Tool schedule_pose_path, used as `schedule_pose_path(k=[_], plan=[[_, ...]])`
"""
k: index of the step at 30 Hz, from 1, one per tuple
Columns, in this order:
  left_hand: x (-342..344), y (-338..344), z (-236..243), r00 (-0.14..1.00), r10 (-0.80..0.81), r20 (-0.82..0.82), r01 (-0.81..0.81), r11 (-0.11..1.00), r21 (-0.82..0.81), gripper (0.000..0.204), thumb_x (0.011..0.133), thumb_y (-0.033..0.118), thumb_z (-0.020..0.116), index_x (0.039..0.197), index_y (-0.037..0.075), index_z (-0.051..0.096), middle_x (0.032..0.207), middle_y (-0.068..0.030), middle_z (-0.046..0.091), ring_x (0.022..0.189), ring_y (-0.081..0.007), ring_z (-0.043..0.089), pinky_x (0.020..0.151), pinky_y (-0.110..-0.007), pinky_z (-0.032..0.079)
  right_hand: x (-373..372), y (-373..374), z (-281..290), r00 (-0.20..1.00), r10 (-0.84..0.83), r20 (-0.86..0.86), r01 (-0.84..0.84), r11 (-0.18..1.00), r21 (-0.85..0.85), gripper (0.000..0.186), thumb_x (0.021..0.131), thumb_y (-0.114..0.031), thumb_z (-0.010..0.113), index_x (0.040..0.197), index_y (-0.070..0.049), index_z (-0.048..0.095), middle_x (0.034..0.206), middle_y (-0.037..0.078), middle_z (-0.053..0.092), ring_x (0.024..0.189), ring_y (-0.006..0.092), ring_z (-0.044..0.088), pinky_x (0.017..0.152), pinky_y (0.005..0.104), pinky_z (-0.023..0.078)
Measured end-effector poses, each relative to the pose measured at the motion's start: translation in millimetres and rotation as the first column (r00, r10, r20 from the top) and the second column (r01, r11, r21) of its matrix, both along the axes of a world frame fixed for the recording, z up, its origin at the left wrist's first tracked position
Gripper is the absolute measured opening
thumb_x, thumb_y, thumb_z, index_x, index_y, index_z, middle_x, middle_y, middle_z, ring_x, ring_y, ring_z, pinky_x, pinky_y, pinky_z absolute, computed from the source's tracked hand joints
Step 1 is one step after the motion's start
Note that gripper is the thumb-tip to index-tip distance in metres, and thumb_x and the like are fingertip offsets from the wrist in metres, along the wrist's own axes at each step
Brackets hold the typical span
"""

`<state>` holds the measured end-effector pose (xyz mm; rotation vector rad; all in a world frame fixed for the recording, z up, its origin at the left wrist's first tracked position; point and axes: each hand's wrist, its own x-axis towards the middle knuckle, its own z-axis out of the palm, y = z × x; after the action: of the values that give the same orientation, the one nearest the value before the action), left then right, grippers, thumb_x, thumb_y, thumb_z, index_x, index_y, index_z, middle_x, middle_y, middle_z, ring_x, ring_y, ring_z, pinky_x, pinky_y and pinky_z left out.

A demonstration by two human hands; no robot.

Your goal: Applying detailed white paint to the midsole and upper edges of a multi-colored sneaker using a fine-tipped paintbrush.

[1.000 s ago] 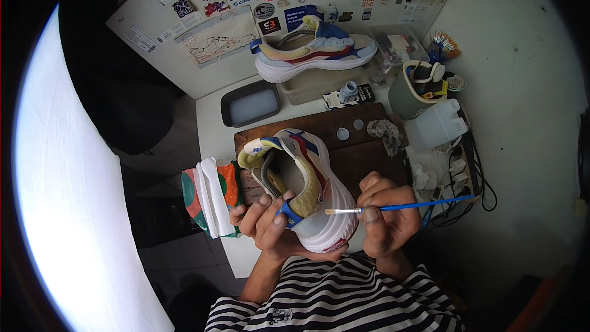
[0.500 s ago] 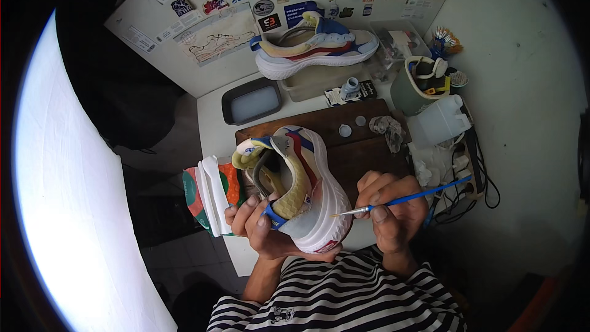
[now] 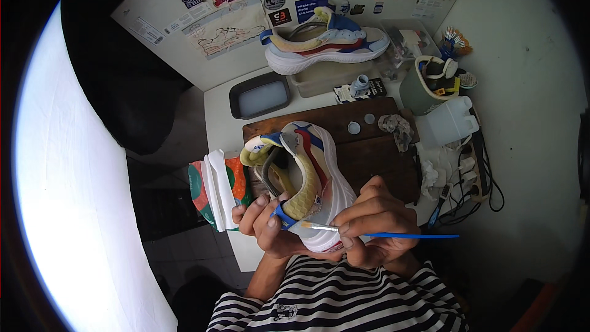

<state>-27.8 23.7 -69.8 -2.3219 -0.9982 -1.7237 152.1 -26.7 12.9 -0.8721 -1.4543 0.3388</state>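
Note:
My left hand (image 3: 272, 233) grips a sneaker (image 3: 305, 178) from the left and below, tilting it so its opening faces left. The shoe has a yellowish collar, red and blue panels and a thick white sole. A grey coiled spring (image 3: 268, 175) sits inside the opening. Between the thumb and fingers of my right hand (image 3: 378, 224) is a thin paintbrush (image 3: 405, 235) with a blue handle. Its pale bristles are at the light grey toe area, near the blue strap; whether they touch the surface I cannot tell.
Behind, a matching sneaker (image 3: 329, 49) rests above a clear container (image 3: 313, 80). A dark tray (image 3: 260, 96) of cloudy liquid, a small bottle (image 3: 359, 85) and a wooden board (image 3: 375, 160) lie ahead. Right are a bucket (image 3: 420, 89), a jug (image 3: 447, 122) and cables; left, a tissue pack (image 3: 203, 190).
My right hand has turned and moved the paintbrush leftward, from beside the sole's edge to over the toe area. The handle is now nearly level. The whole view has shifted slightly.

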Motion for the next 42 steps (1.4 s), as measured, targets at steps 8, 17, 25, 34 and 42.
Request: schedule_pose_path(k=[8,17,25,34,42], plan=[[-2,0,2,1.000,-0.025,0.001,0.025,0.999,0.025,0.087,0.075,0.052,0.083,0.136,0.007,0.041,0.122,-0.0175,0.059,0.119,-0.0293,0.053,0.102,-0.050,0.035,7,-1,-14,0.996,-0.077,-0.035,0.078,0.997,0.017,0.016,0.077,-0.005,0.072,0.092,-0.006,0.066,0.080,0.007,0.072,0.060,0.0133,0.059,0.061,0.0289,0.039],[0,1,-1,1.000,0.007,0.012,-0.007,1.000,0.012,0.090,0.072,0.050,0.086,0.139,0.011,0.040,0.125,-0.0190,0.056,0.117,-0.0292,0.053,0.102,-0.048,0.035,8,4,-14,0.999,-0.044,-0.027,0.045,0.998,0.034,0.018,0.075,0.000,0.069,0.092,-0.004,0.064,0.078,0.009,0.070,0.057,0.0139,0.055,0.061,0.0293,0.039],[7,1,0,0.995,-0.093,-0.034,0.094,0.995,0.031,0.089,0.074,0.064,0.079,0.136,0.013,0.041,0.117,-0.0135,0.066,0.117,-0.0278,0.052,0.108,-0.049,0.028,21,9,-38,0.811,-0.049,-0.584,0.025,0.998,-0.049,0.015,0.091,-0.004,0.058,0.105,-0.001,0.057,0.089,0.014,0.061,0.074,0.0161,0.053,0.068,0.0316,0.046],[30,-19,-32,0.977,-0.215,-0.001,0.213,0.967,0.136,0.074,0.077,0.065,0.075,0.127,0.019,0.046,0.108,0.0009,0.071,0.104,-0.0171,0.058,0.099,-0.051,0.027,21,5,-64,0.312,-0.215,-0.926,-0.021,0.972,-0.233,0.020,0.097,-0.016,0.059,0.111,-0.002,0.059,0.094,0.010,0.062,0.083,0.0161,0.051,0.082,0.0302,0.042],[5,-42,-36,0.974,-0.223,-0.030,0.224,0.973,0.049,0.063,0.083,0.063,0.068,0.121,0.019,0.045,0.100,-0.0003,0.069,0.100,-0.0187,0.055,0.097,-0.047,0.027,18,-5,-82,0.368,-0.191,-0.910,-0.035,0.975,-0.219,0.019,0.098,-0.014,0.057,0.112,-0.002,0.058,0.098,0.010,0.061,0.088,0.0168,0.054,0.080,0.0302,0.042]])
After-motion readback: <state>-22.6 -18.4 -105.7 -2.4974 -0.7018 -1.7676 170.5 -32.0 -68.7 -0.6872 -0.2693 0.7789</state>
